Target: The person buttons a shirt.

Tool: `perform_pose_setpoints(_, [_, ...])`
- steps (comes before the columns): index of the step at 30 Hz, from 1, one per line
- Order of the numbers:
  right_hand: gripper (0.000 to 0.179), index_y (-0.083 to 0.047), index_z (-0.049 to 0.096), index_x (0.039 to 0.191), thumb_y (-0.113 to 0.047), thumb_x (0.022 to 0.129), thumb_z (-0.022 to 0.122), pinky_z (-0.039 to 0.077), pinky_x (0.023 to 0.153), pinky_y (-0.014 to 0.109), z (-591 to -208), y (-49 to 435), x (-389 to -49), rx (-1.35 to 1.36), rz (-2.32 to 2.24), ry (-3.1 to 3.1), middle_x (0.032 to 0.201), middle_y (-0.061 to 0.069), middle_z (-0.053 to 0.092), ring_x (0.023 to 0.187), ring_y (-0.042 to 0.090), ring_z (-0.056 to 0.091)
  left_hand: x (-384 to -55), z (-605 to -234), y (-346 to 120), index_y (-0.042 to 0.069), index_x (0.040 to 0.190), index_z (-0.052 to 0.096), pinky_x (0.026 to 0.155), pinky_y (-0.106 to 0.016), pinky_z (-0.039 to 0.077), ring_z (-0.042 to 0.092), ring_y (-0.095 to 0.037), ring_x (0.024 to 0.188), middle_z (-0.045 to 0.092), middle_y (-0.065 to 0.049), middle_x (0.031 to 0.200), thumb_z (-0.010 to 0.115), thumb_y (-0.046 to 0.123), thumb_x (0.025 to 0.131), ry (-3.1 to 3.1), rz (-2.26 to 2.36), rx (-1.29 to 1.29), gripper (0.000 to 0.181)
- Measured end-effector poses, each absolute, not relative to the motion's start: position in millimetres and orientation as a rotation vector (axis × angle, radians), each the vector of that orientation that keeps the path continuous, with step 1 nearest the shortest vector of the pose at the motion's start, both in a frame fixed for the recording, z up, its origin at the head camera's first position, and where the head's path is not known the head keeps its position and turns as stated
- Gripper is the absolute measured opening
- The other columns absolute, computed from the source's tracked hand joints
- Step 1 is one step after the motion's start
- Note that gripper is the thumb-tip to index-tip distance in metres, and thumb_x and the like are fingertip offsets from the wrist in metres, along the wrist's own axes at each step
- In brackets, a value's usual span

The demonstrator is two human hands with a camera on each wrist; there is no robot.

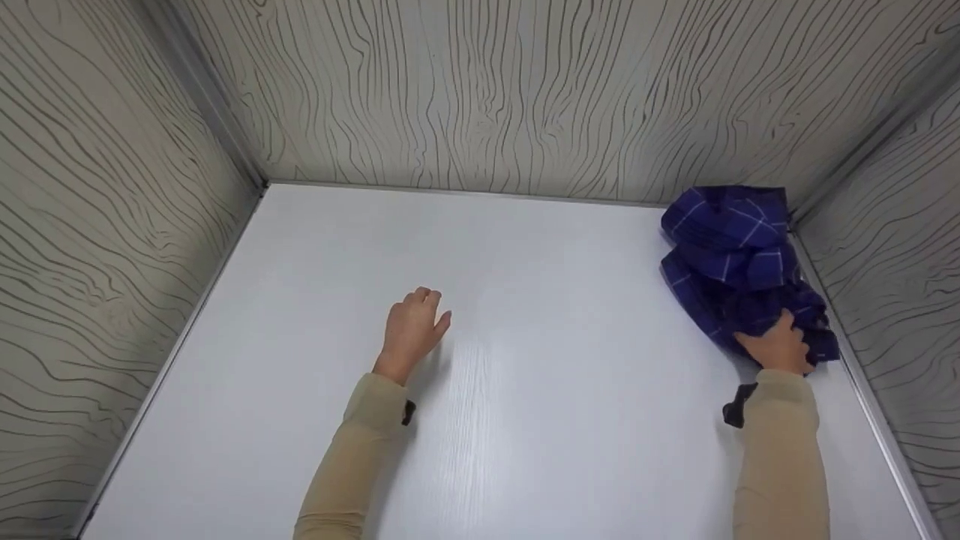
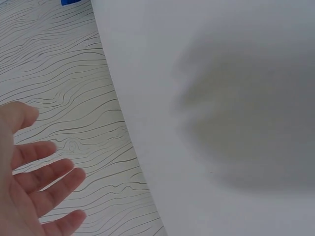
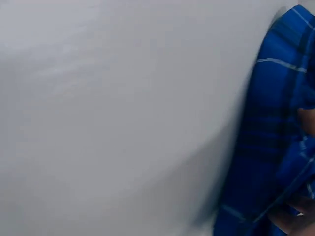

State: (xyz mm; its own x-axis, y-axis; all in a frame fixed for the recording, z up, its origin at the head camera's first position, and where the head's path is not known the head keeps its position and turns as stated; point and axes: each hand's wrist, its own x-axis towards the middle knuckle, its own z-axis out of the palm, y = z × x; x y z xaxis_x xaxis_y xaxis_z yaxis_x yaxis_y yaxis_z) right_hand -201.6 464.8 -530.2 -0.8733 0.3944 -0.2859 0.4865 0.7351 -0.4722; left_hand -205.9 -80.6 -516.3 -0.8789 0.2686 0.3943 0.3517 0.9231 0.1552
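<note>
A crumpled dark-blue plaid cloth (image 1: 724, 255) with thin white lines lies at the right side of the white table, its far end against the back wall. My right hand (image 1: 776, 345) grips the near end of this cloth. In the right wrist view, blue fabric (image 3: 275, 98) runs down the right edge, with parts of the thumb and fingers around it. Whether it is a garment I cannot tell. Left of the table's middle, my left hand (image 1: 414, 326) hovers over the surface, holding nothing. The left wrist view shows its fingers (image 2: 51, 174) spread and slightly bent.
The white tabletop (image 1: 525, 337) is bordered by wood-grain panels: a back wall (image 1: 480, 90), a left wall (image 1: 97, 262) and a right wall (image 1: 900, 262). A metal rim runs along the right edge, close to the cloth. Dark straps show at both wrists.
</note>
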Motion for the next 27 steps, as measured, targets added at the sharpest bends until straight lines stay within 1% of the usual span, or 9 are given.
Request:
perform_pose_setpoints(4, [0.109,0.004,-0.007,0.136,-0.058,0.073,0.057,0.012,0.084,0.072,-544,469,-196,0.662,-0.792,2.693,0.132,0.041,0.004,0.115,0.062,0.007,-206,-518,-79,0.001,0.098,0.061,0.058,-0.034,0.048,0.059,-0.025,0.075,0.061,-0.014,0.095,0.061,0.027,0.082,-2.737,-0.348,-0.461,0.03])
perform_pose_setpoints(6, [0.108,0.006,-0.005,0.136,-0.057,0.073,0.058,0.011,0.082,0.073,-547,468,-197,0.647,-0.76,2.707,0.131,0.041,0.006,0.113,0.063,0.007,-206,-520,-79,0.002,0.098,0.061,0.058,-0.034,0.048,0.059,-0.024,0.076,0.06,-0.014,0.095,0.06,0.027,0.083,-2.749,-0.354,-0.46,0.03])
perform_pose_setpoints(8, [0.105,0.008,-0.001,0.135,-0.055,0.075,0.057,0.012,0.081,0.074,-549,464,-201,0.614,-0.725,2.728,0.129,0.042,0.011,0.112,0.063,0.012,-206,-522,-78,0.002,0.098,0.061,0.059,-0.034,0.048,0.059,-0.024,0.076,0.06,-0.014,0.095,0.06,0.027,0.083,-2.758,-0.355,-0.458,0.03])
perform_pose_setpoints(11, [0.094,0.012,0.003,0.133,-0.047,0.081,0.055,0.015,0.081,0.073,-550,455,-207,0.519,-0.688,2.739,0.126,0.043,0.017,0.11,0.061,0.019,-205,-524,-76,0.002,0.099,0.061,0.06,-0.034,0.048,0.059,-0.024,0.077,0.06,-0.014,0.096,0.059,0.027,0.083,-2.776,-0.346,-0.464,0.03])
perform_pose_setpoints(15, [0.07,0.017,0.013,0.129,-0.03,0.089,0.046,0.02,0.081,0.07,-550,441,-213,0.344,-0.651,2.74,0.122,0.044,0.025,0.108,0.059,0.026,-204,-525,-73,0.001,0.1,0.06,0.061,-0.034,0.048,0.058,-0.025,0.079,0.059,-0.014,0.098,0.059,0.027,0.084,-2.789,-0.375,-0.481,0.031])
perform_pose_setpoints(17, [0.058,0.018,0.02,0.126,-0.023,0.091,0.042,0.025,0.08,0.068,-550,432,-214,0.259,-0.623,2.748,0.118,0.045,0.029,0.105,0.059,0.03,-204,-525,-71,0.001,0.101,0.06,0.061,-0.034,0.048,0.058,-0.025,0.08,0.059,-0.014,0.099,0.059,0.027,0.084,-2.79,-0.398,-0.491,0.031])
perform_pose_setpoints(20, [0.047,0.02,0.028,0.118,-0.015,0.09,0.04,0.032,0.078,0.064,-549,417,-217,0.159,-0.559,2.771,0.111,0.044,0.037,0.1,0.057,0.037,-203,-525,-69,0.001,0.1,0.06,0.06,-0.034,0.049,0.059,-0.026,0.079,0.059,-0.014,0.099,0.06,0.027,0.084,-2.788,-0.419,-0.508,0.03])
perform_pose_setpoints(23, [0.045,0.023,0.029,0.117,-0.012,0.09,0.04,0.036,0.078,0.06,-548,397,-221,0.084,-0.491,2.761,0.106,0.044,0.041,0.096,0.056,0.041,-203,-526,-68,0.002,0.1,0.06,0.059,-0.034,0.049,0.059,-0.026,0.078,0.059,-0.014,0.099,0.06,0.027,0.083,-2.794,-0.432,-0.515,0.03])
perform_pose_setpoints(27, [0.05,0.028,0.021,0.119,-0.01,0.091,0.036,0.036,0.081,0.056,-551,366,-223,0.003,-0.424,2.716,0.107,0.045,0.04,0.098,0.053,0.043,-202,-528,-66,0.002,0.101,0.06,0.062,-0.035,0.049,0.059,-0.026,0.079,0.059,-0.014,0.1,0.058,0.027,0.084,-2.827,-0.461,-0.495,0.03])
